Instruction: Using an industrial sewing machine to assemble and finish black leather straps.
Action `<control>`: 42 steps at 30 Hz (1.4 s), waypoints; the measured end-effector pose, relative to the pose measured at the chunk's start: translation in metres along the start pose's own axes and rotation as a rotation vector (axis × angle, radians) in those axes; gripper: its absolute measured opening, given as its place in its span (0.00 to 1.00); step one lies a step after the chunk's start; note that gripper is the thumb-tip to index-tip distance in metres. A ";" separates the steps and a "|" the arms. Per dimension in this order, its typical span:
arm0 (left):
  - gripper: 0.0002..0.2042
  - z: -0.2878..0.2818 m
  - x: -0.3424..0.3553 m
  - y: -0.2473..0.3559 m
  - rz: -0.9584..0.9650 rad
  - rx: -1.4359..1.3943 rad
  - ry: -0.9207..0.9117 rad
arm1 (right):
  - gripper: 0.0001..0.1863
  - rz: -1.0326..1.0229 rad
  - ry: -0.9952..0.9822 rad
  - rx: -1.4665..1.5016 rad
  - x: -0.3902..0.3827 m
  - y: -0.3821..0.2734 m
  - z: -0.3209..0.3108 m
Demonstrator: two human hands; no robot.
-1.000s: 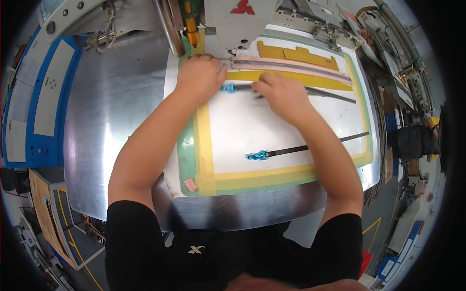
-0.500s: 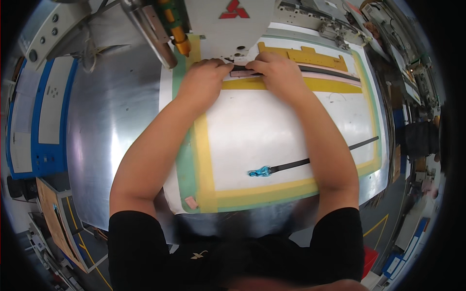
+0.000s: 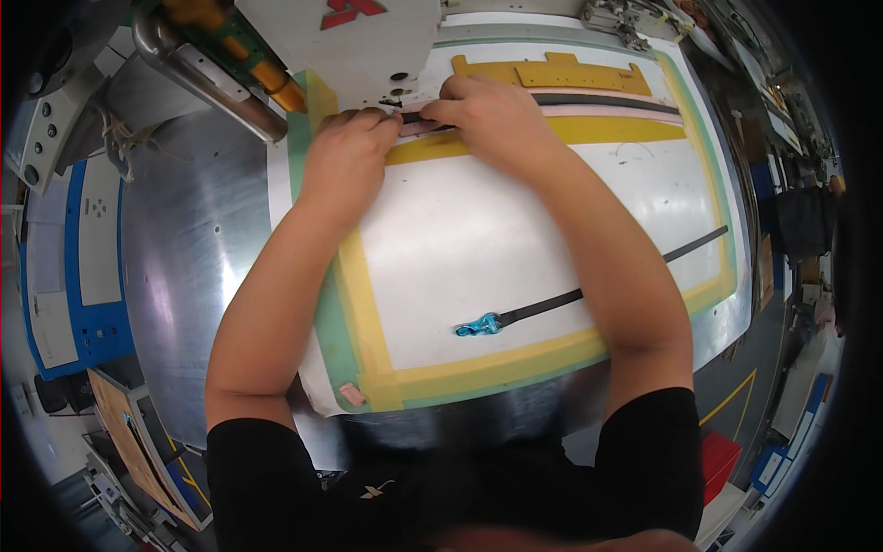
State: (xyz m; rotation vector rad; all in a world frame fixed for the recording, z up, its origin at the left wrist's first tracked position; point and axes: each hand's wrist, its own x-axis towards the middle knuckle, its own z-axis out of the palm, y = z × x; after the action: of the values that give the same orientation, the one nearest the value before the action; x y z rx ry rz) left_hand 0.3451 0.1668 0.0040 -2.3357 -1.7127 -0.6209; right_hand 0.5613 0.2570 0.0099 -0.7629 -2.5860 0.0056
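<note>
My left hand (image 3: 345, 161) and my right hand (image 3: 497, 124) have curled fingers on a black strap (image 3: 607, 100) lying along a pale pink channel (image 3: 664, 118), just below the white machine head (image 3: 340, 51). The strap's left end is hidden by my fingers. A flat yellow strip (image 3: 616, 129) runs beside the channel, and a yellow plate with holes (image 3: 579, 78) lies behind it. On the white board (image 3: 460, 239), bordered with tape, a second black strap (image 3: 543, 304) ends in a shiny blue fitting (image 3: 478, 324), under my right forearm's line.
A metal tube (image 3: 212, 87) and an orange-tipped tool (image 3: 280, 87) hang left of the machine head. The steel table (image 3: 193, 267) extends leftward past a blue control panel (image 3: 69, 276). A wooden-topped stand (image 3: 129, 442) is at lower left, a red container (image 3: 717, 460) at lower right.
The strap at my hands moved up from the white board into the pink channel, with my right hand moving up beside it. The camera's view has also shifted, putting the machine further left.
</note>
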 end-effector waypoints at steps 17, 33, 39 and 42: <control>0.18 0.002 0.005 0.009 -0.017 0.045 0.024 | 0.18 0.001 -0.033 -0.011 0.000 -0.008 -0.007; 0.09 -0.004 0.002 0.019 -0.023 0.081 -0.094 | 0.27 0.621 -0.337 0.244 0.054 -0.018 -0.034; 0.11 -0.008 -0.002 0.015 -0.006 0.120 -0.152 | 0.32 0.520 -0.389 -0.079 0.058 -0.008 -0.039; 0.13 -0.007 -0.007 0.010 -0.012 0.104 -0.133 | 0.34 0.530 -0.420 -0.172 0.053 0.003 -0.050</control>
State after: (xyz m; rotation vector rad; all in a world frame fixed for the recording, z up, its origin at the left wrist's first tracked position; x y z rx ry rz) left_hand 0.3513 0.1550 0.0079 -2.3434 -1.7690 -0.3759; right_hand 0.5438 0.2807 0.0764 -1.6443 -2.6947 0.1175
